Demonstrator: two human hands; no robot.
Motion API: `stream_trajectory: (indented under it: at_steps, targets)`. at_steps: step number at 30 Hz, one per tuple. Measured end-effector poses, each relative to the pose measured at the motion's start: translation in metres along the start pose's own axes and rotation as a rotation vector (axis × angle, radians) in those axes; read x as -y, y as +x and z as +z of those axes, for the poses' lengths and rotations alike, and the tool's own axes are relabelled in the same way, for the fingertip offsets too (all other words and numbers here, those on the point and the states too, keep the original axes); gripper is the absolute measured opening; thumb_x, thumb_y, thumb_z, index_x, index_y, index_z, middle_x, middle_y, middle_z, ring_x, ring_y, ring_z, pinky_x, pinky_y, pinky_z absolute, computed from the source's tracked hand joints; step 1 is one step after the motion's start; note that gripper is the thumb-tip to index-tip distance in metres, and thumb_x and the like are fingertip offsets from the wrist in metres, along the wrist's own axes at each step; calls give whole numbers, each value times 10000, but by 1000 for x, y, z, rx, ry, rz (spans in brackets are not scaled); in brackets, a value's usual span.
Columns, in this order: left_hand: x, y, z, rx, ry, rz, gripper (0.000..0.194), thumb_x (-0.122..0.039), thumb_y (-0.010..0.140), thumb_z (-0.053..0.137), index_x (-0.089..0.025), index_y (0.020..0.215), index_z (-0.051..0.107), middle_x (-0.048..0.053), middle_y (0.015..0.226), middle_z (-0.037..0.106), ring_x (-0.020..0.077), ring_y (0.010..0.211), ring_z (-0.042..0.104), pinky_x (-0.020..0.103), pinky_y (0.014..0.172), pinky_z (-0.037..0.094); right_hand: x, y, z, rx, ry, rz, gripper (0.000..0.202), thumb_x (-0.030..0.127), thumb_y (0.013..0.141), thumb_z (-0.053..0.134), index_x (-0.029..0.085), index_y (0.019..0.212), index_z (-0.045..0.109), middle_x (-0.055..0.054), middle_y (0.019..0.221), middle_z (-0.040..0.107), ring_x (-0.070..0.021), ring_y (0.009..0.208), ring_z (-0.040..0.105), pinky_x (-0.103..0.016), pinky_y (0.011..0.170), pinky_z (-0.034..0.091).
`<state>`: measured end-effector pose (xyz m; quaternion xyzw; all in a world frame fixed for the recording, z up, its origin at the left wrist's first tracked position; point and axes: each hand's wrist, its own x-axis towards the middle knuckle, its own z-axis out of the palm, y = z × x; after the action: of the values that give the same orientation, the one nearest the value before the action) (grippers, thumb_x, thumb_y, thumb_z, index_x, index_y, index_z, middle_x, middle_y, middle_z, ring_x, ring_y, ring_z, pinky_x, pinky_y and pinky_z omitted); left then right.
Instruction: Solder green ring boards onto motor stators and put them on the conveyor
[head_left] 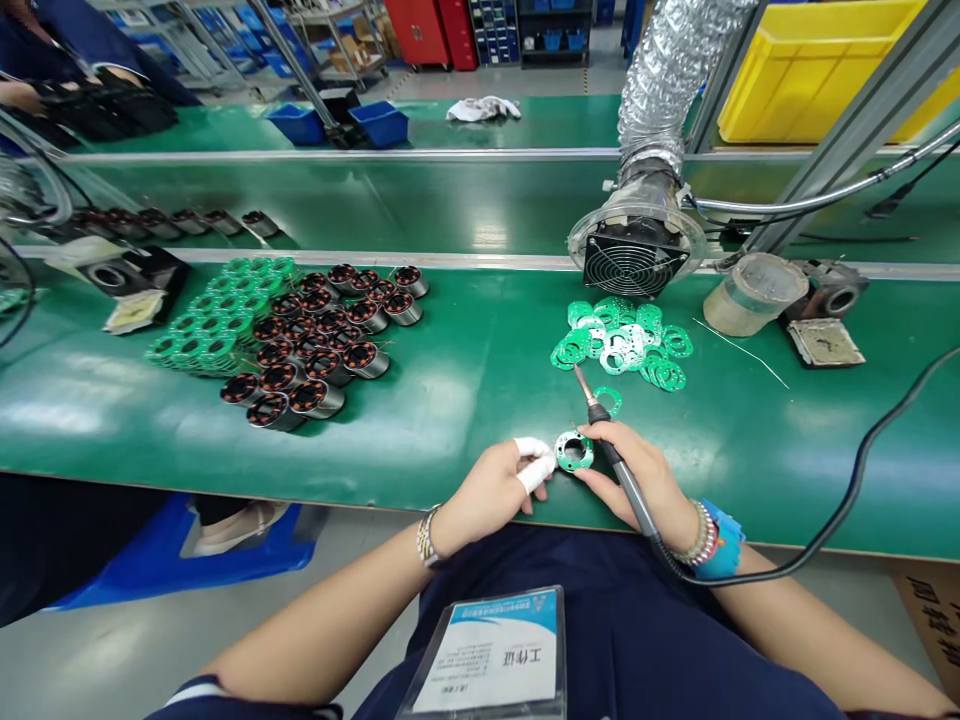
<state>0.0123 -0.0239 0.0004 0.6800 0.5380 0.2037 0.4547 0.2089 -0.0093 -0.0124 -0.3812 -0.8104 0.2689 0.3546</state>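
Note:
A green ring-shaped circuit board (pixel 564 466) is between my hands near the bench's front edge; whether a motor part sits beneath it is hidden. My left hand (pixel 495 490), with white covers on two fingers, is closed in a pinch at the board's left edge. A soldering iron (pixel 628 488) lies in my right hand (pixel 646 478), its tip pointing away over the bench. The thumb and a finger of that hand also reach the board's right side. Just beyond lies a single ring board (pixel 609 400), and behind it a loose pile of ring boards (pixel 619 340).
Several wound motor stators (pixel 319 365) stand at left, beside rows of green-topped parts (pixel 217 320). A fume fan (pixel 634 265) hangs behind the pile. A round tub (pixel 754 295) and a soldering-iron stand (pixel 829 315) are at right. The iron's black cable (pixel 855 490) crosses the right side.

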Motion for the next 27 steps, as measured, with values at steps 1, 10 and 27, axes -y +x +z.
stream_trajectory:
  at_steps: [1, 10, 27]
  targets:
    - [2, -3, -1, -80, 142, 69, 225, -300, 869, 445, -136, 911, 593, 52, 758, 623, 142, 643, 595, 245, 563, 490, 0, 0, 0, -1, 3, -2, 332, 214, 810, 592, 210, 1118, 471, -77, 1019, 620, -197, 940, 610, -324, 810, 512]
    - [6, -9, 0, -263, 636, 400, 167, -211, 840, 471, -150, 831, 626, 78, 831, 636, 162, 694, 572, 266, 613, 473, -1, -1, 1, 1, 19, 0, 331, 215, 820, 578, 217, 1131, 466, -84, 1032, 614, -203, 945, 608, -352, 827, 511]
    - [14, -3, -12, -192, 175, 357, 127, -210, 832, 546, -179, 904, 645, 54, 845, 661, 138, 753, 614, 255, 678, 512, -1, 0, 2, 3, 41, 1, 327, 196, 814, 579, 212, 1121, 469, -86, 1025, 604, -205, 944, 601, -363, 820, 520]
